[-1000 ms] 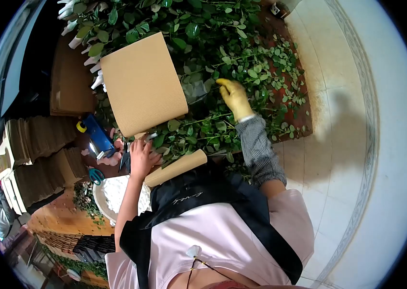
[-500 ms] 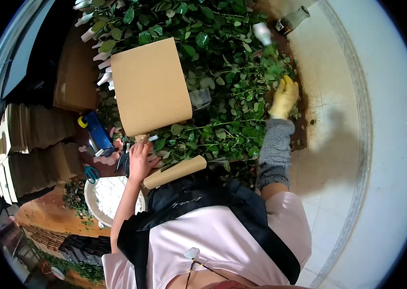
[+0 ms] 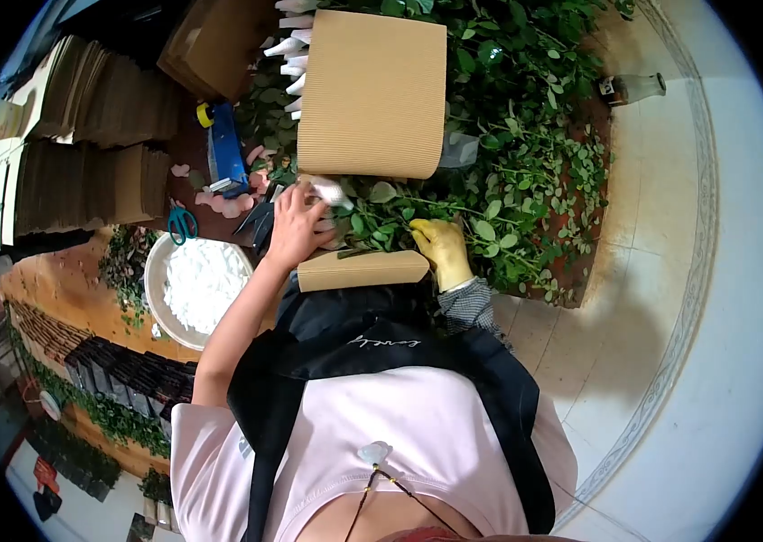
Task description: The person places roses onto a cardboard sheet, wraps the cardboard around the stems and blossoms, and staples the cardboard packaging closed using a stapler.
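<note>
My right hand, in a yellow glove, is closed around a leafy rose stem just above the small cardboard sheet at my lap. The bud of this rose, in a white sleeve and slightly blurred, lies at the fingertips of my bare left hand. The fingers of that hand are apart, and whether they touch the bud is unclear. Below both hands sits a small corrugated cardboard wrap against my black apron. Beyond them, a large corrugated sheet covers several sleeved roses.
Leafy stems spread over the table to the right. A glass bottle stands beyond its edge. To the left are a blue tape dispenser, teal scissors, a bowl of white sleeves and cardboard stacks.
My right hand has come from the far right toward my lap, bringing a sleeved rose with it. The rose's bud is now beside my left hand. The whole view has shifted.
</note>
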A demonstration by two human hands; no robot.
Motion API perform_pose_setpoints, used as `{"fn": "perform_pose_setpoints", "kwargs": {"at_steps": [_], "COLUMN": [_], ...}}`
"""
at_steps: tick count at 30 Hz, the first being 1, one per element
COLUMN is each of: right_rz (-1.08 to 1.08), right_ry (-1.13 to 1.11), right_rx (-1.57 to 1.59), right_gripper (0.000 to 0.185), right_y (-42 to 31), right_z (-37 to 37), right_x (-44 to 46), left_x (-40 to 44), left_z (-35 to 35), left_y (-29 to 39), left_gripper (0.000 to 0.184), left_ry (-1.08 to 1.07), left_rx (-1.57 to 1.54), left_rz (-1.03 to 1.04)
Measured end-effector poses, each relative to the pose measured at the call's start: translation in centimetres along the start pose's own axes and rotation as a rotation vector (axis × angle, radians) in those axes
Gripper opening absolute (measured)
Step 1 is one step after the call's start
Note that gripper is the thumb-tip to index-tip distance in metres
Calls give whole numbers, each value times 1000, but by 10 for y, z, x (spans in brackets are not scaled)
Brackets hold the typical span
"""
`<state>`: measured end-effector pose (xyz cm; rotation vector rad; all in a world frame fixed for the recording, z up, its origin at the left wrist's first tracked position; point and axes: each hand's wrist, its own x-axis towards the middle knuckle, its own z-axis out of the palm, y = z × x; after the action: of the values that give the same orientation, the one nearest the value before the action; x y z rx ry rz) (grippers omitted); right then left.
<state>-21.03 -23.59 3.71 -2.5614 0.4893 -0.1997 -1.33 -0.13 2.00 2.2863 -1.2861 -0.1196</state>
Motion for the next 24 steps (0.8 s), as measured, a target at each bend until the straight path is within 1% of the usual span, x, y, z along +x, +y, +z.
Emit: {"fn": "perform_pose_setpoints", "kwargs": {"at_steps": [1, 2, 4, 5, 6, 8, 9, 10, 12, 13, 14, 16, 17, 18, 20, 21, 22, 23, 24], "right_rz": [32, 24, 110, 41, 41, -22, 157, 146, 86, 128, 124, 228, 350, 319, 310, 181, 241, 165, 83], "right_ry": [-25, -32, -52, 39, 39, 139, 45, 38, 14, -117, -120, -248, -246, -61, 147, 138, 10, 21, 32], "right_rx": [-75, -74, -237, -243, -250, 108, 306, 302, 251, 140, 129, 248, 525, 671, 298, -94, -364, -353, -343], "right_gripper": [18, 18, 17, 16, 16, 16, 16, 16, 16, 20, 20, 27, 33, 36, 38, 37, 33, 30, 27], "right_y": [1, 5, -24, -21, -7, 21, 21, 24, 22, 20, 21, 3, -9, -13, -17, -2, 19, 37, 38], "right_z": [5, 7, -17, -13, 0, 34, 32, 31, 28, 22, 12, -17, -35, -37, -46, -36, -15, 6, 15], "right_x": [2, 3, 17, 19, 17, 9, 5, 9, 9, 9, 9, 14, 18, 21, 33, 35, 29, 18, 18], "left_x": [0, 0, 2, 3, 5, 2, 8, 10, 19, 25, 23, 19, 14, 12, 5, 5, 8, 10, 11], "left_z": [-5, -3, 3, 5, 9, 18, 16, 20, 9, 9, 19, 41, 39, 24, 30, 29, 26, 22, 19], "left_y": [1, -1, -8, -12, -14, -19, -22, -16, -25, -28, -28, -35, -28, -17, -21, -20, -16, -13, -12], "left_gripper": [54, 54, 52, 50, 50, 45, 49, 58, 66, 59, 59, 47, 41, 37, 32, 32, 31, 31, 31], "left_ry": [-59, -56, -116, -79, -77, -141, -174, -38, -214, -290, -284, -203, -154, -147, -168, -165, -152, -138, -129], "left_rx": [-10, -9, -163, -228, -234, -873, -902, -1243, -1275, -1165, -1176, -1213, -1240, -1243, -1285, -1288, -1232, -1176, -1182], "left_rz": [-4, -14, -21, 4, 6, -345, -365, -525, -620, -676, -674, -513, -489, -550, -567, -574, -532, -490, -494]}}
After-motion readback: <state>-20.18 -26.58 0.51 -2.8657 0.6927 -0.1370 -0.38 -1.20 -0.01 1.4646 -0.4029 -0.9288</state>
